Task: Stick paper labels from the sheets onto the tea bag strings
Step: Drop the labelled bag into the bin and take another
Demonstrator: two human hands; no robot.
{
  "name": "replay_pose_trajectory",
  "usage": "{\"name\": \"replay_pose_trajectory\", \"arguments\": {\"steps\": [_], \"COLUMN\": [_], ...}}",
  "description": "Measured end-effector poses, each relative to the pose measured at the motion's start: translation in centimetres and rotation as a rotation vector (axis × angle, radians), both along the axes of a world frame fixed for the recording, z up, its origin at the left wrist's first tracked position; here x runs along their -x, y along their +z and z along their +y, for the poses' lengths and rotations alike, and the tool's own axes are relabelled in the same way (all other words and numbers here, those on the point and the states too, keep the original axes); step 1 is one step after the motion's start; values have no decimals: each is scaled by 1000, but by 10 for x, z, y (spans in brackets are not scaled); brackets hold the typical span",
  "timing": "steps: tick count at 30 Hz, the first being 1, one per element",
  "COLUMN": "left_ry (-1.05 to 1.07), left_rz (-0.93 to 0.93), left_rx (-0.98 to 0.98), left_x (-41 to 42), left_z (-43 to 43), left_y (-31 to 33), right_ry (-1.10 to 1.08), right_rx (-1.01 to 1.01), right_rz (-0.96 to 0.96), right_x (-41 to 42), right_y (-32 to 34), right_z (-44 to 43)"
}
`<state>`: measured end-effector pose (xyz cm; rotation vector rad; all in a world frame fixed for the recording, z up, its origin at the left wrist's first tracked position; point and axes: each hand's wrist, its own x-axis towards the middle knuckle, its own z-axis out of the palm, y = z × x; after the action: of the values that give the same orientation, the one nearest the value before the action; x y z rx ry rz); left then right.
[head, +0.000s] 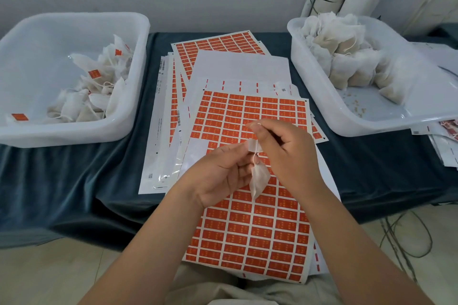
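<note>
Bare left forearm (158, 242), bare right forearm (347, 242), pale beige trousers (247, 292) across the lap

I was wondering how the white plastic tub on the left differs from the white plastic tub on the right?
The left white plastic tub holds tea bags with orange labels on their strings; the right white plastic tub holds unlabelled bags. The left tub's bags lie scattered; the right tub's are heaped at its far end, with crumbs on its bare floor. Both are rectangular and stand on the dark blue cloth.
</note>
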<state>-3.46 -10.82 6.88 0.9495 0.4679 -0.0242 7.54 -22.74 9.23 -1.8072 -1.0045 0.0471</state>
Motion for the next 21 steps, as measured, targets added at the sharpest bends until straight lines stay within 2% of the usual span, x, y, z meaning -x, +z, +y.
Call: {"name": "replay_pose_trajectory", "arguments": {"steps": [6,11,14,18,20,21], "left_ry": [2,19,56,85,120,139], "left_rz": [-20,-5,10,37,58,67], "left_rx": [-70,-146,-218,-307,-347,-368], "left_x": [0,2,2,2,1,1], "left_z": [-2,-3,-3,-5,-6,-7], "left_y": [1,5,7,7,8,9], "right_ry": [7,31,70,123,136,138], "right_rx": [-16,-4,38,147,116,99], "right_rz": [-53,-7,146,530,703,715], "right_x": [2,5,5,3,1,1], "right_y": [-4,-3,2,3,4,4], "right_z": [1,2,1,0,-3,-5]}}
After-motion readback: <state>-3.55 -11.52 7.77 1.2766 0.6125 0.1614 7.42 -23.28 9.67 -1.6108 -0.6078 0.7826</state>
